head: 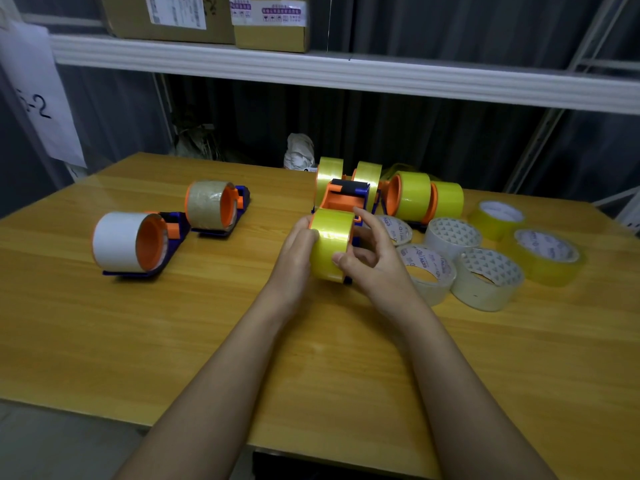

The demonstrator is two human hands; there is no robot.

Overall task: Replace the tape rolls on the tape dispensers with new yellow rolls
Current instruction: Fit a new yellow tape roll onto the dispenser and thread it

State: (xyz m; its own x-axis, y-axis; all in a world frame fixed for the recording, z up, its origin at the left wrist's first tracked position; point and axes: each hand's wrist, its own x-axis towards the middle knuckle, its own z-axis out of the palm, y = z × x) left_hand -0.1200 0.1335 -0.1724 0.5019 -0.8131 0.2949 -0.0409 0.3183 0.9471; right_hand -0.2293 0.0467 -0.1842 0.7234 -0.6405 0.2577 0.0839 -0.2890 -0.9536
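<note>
A yellow tape roll (330,242) sits on a blue and orange dispenser (343,199) at the table's middle. My left hand (298,247) grips the roll's left side. My right hand (372,252) holds its right side, thumb on the tape face and forefinger raised. To the left stand a dispenser with a white roll (121,241) and a dispenser with a brown roll (211,204). Behind and to the right stand several dispensers carrying yellow rolls (414,195).
Loose used rolls, white and clear (488,278), lie flat at the right beside two loose yellow rolls (545,256). The wooden table (173,323) has a white shelf (311,69) above it with cardboard boxes (270,22). A crumpled white bag (299,150) lies behind the table.
</note>
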